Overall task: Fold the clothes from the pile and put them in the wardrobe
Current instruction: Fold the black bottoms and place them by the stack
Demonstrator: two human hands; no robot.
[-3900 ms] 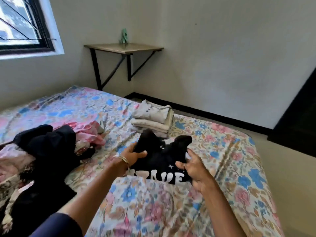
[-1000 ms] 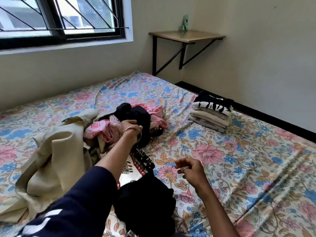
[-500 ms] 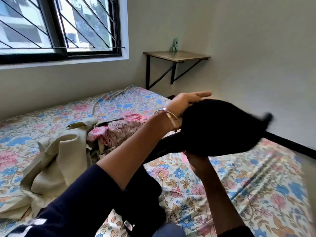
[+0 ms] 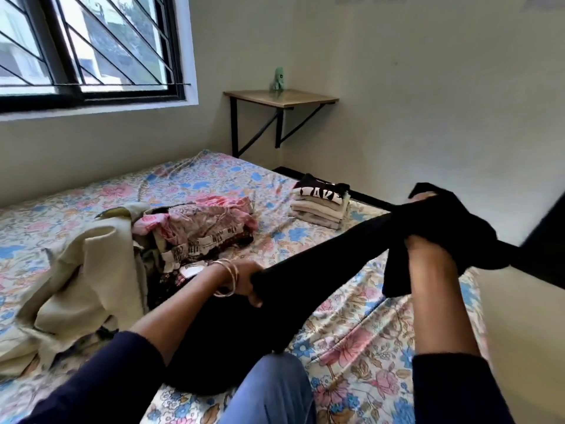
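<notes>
Head cam: left hand (image 4: 249, 281) and right hand (image 4: 426, 243) both clenched on a black garment (image 4: 330, 264), stretching it over the bed (image 4: 351, 341), probably to straighten it before folding. Unfolded pile (image 4: 171, 231) sits at 10 o'clock, folded stack (image 4: 321, 205) at 12, likely parked until the wardrobe run
</notes>
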